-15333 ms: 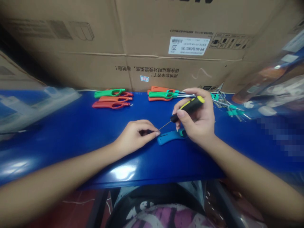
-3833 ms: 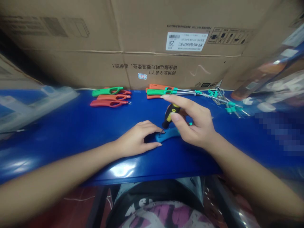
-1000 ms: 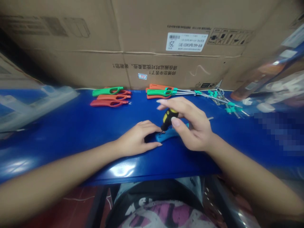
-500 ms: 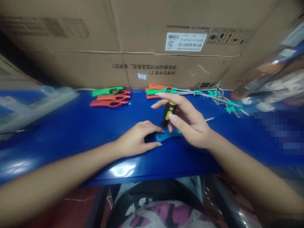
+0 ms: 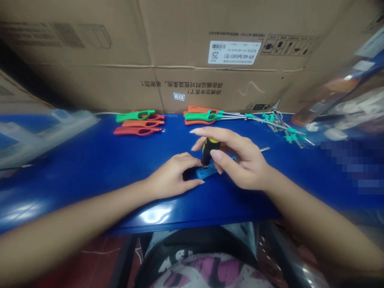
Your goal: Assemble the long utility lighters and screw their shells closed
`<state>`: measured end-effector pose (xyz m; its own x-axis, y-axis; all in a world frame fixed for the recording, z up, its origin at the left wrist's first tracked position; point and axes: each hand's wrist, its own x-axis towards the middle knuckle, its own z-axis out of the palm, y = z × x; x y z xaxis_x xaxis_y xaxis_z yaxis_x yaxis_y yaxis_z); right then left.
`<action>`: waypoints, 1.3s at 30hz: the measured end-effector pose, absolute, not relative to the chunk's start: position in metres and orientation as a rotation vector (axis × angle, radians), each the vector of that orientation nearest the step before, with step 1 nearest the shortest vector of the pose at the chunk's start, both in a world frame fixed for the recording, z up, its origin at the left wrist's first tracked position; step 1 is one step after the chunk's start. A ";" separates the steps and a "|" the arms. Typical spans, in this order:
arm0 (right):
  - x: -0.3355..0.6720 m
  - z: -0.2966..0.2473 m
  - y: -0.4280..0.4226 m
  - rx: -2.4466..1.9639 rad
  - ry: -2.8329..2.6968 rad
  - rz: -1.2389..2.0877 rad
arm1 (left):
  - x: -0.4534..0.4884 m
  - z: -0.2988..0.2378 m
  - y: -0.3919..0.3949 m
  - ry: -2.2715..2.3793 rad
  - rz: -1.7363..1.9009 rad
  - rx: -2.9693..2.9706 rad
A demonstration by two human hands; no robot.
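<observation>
A blue lighter handle lies flat on the blue tabletop, its right part hidden beneath my fingers. My left hand grips its left end between thumb and fingers. In my right hand is a screwdriver with a black and yellow grip, held by the thumb and fingers. The screwdriver leans a little, and its shaft points down onto the left end of the handle. Whether a screw sits under the tip is too small to tell. A metal tube end shows beyond my right hand.
Green, orange and red lighter handles lie at the back left. Assembled lighters with metal tubes rest at the back centre. Loose metal and teal parts are piled to their right. A cardboard box stands behind; a clear plastic container is left.
The screwdriver has come lower and tilted slightly, its grip nearer to the blue handle. My right-hand fingers have shifted down with it. My left hand stays in place.
</observation>
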<state>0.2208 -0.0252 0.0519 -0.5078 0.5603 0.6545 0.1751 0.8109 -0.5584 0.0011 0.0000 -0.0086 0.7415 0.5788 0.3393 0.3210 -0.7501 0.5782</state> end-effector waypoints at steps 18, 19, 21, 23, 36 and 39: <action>0.219 0.046 -0.023 -0.607 -2.056 0.319 | 0.005 -0.011 -0.007 0.744 0.768 2.449; 0.219 0.045 -0.022 -0.619 -2.032 0.258 | 0.005 -0.011 -0.007 0.744 0.771 2.450; 0.218 0.044 -0.020 -0.622 -1.989 0.167 | 0.005 -0.012 -0.007 0.746 0.777 2.450; 0.218 0.045 -0.019 -0.604 -1.989 0.141 | 0.005 -0.012 -0.007 0.752 0.779 2.448; 0.216 0.045 -0.021 -0.569 -2.000 0.186 | 0.006 -0.014 -0.007 0.743 0.794 2.488; 0.217 0.046 -0.020 -0.558 -2.017 0.192 | 0.006 -0.013 -0.006 0.744 0.792 2.489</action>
<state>0.2172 -0.0198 0.0463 -0.4004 0.4628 0.7909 0.3050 0.8812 -0.3613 0.0057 -0.0062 -0.0132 0.6941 0.6002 0.3976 0.3592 -0.7673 0.5313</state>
